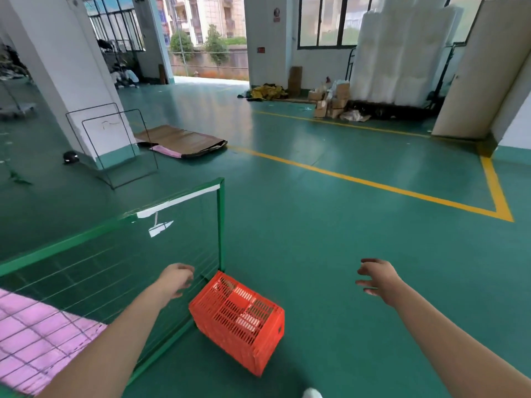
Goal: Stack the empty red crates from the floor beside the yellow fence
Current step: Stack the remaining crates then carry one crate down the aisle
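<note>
A stack of red slotted crates (pixel 238 320) stands on the green floor right beside the corner post of a green-framed wire fence (pixel 220 225). The top crate looks empty. My left hand (pixel 176 278) hovers just left of and above the stack's far corner, fingers loosely curled, holding nothing. My right hand (pixel 377 278) is held out well to the right of the stack, fingers spread and relaxed, empty. No yellow fence is in view.
A pink sheet (pixel 31 340) lies behind the fence mesh at lower left. Yellow floor lines (pixel 359 180) cross ahead. Flattened cardboard (pixel 184 140) and wire frames (pixel 115 139) lean by a white pillar. Boxes and white rolls (pixel 402 53) stand at the far wall.
</note>
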